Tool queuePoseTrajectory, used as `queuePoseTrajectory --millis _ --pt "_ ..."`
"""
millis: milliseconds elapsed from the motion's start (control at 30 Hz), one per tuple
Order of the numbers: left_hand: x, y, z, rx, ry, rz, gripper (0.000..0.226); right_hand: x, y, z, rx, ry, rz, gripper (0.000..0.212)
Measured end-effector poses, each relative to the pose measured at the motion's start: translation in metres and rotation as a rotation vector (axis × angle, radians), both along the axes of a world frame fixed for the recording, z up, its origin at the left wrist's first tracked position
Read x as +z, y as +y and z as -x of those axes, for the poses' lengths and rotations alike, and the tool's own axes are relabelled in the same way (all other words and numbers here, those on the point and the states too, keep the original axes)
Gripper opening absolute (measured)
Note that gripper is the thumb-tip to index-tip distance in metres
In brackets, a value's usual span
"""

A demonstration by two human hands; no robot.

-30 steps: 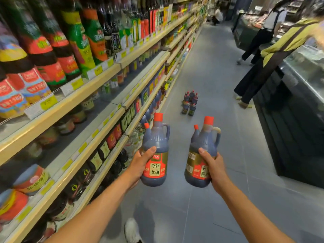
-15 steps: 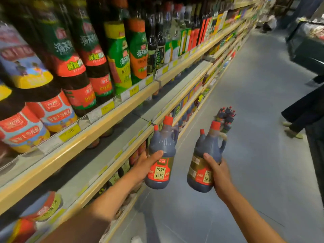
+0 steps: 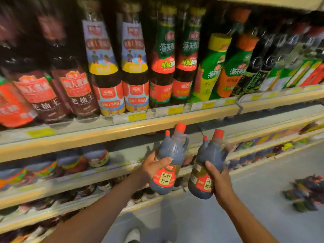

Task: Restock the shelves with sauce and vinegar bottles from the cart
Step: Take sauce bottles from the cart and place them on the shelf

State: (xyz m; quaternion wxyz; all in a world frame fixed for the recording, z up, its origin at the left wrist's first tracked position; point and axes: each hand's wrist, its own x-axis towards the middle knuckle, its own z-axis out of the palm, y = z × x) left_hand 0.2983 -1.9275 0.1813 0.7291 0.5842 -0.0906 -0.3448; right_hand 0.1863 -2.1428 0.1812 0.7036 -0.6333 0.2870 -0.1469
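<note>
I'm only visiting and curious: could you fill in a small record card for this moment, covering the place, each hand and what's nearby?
place: shop aisle, facing sauce shelves
left hand: grips red-label jug, red cap
right hand: grips olive-label jug, red cap
jugs: side by side, roughly upright, held in front of the shelves, not on one
upper shelf: tall bottles in a row
floor: blurred bottle cluster, right

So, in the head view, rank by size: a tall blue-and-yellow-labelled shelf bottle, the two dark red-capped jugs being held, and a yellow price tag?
1. Tall blue-and-yellow-labelled bottle.
2. Red-labelled dark jug in the left hand and olive-labelled dark jug in the right hand: alike, tied.
3. Yellow price tag.
</note>
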Motion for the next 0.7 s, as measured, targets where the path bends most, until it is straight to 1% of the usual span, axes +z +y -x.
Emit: queuePoseTrajectory --millis 67,200,267,367,467,533,600,667,700 --pt "0.0 0.015 0.007 0.038 -0.03 -0.023 0.049 -0.003 0.006 -0.014 0.09 0.012 0.0 0.106" --pt "-0.006 0.046 0.022 0.131 -0.077 -0.062 0.073 -0.012 0.026 -0.035 0.27 0.013 -0.015 0.092" --pt "-0.012 0.06 0.032 0.185 -0.082 -0.083 0.078 -0.018 0.037 -0.042 0.336 0.006 -0.037 0.088" --pt "-0.018 0.078 0.048 0.292 -0.066 -0.13 0.078 -0.024 0.053 -0.048 0.438 -0.007 -0.052 0.077" --pt "-0.024 0.09 0.06 0.354 -0.079 -0.147 0.082 -0.028 0.065 -0.051 0.531 -0.023 -0.056 0.075" --pt "-0.028 0.095 0.066 0.398 -0.079 -0.139 0.077 -0.028 0.071 -0.053 0.574 -0.018 -0.047 0.074" --pt "-0.033 0.099 0.072 0.419 -0.076 -0.119 0.073 -0.029 0.075 -0.057 0.611 -0.004 -0.029 0.075" --pt "-0.038 0.102 0.076 0.447 -0.061 -0.116 0.076 -0.03 0.078 -0.061 0.659 0.029 -0.019 0.076" --pt "-0.042 0.104 0.077 0.46 -0.052 -0.115 0.078 -0.029 0.079 -0.064 0.685 0.054 -0.022 0.073"
